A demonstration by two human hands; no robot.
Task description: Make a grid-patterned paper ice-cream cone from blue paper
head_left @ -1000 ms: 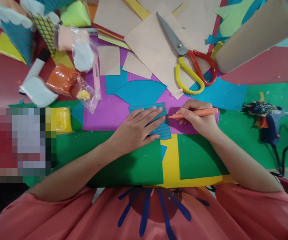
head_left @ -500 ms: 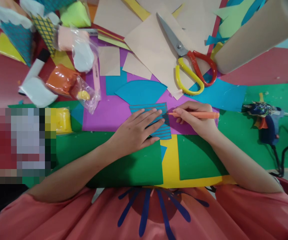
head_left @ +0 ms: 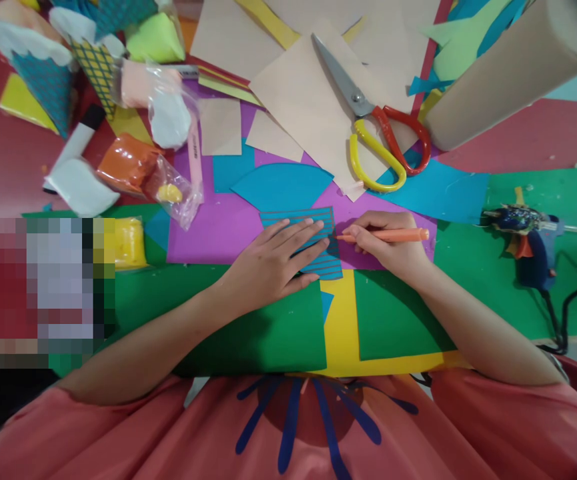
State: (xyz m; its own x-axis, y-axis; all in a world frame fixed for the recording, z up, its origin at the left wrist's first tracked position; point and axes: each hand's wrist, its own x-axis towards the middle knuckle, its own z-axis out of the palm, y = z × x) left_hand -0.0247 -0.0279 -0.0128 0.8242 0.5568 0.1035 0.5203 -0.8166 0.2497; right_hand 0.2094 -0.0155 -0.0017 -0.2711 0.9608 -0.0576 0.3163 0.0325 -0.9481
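Note:
A small blue paper piece [head_left: 324, 267] with dark parallel lines lies at the centre. My left hand [head_left: 281, 257] rests flat on it, fingers spread and pointing right. At the paper's right edge, my right hand [head_left: 385, 240] pinches an orange pen [head_left: 408, 235], its tip at the edge of the lined piece. Just above lies a blue fan-shaped paper [head_left: 283, 187], on a purple sheet [head_left: 208, 230].
Open scissors [head_left: 368, 113] lie on beige paper above. A glue gun [head_left: 533, 247] with a cord is at the right, a cardboard roll [head_left: 508, 80] at the upper right. Clay packets [head_left: 128, 160] and patterned cones [head_left: 43, 73] fill the upper left.
The orange pen and my right hand have shifted slightly down and left, with the tip lower along the lined paper's right edge. My left hand stays in place.

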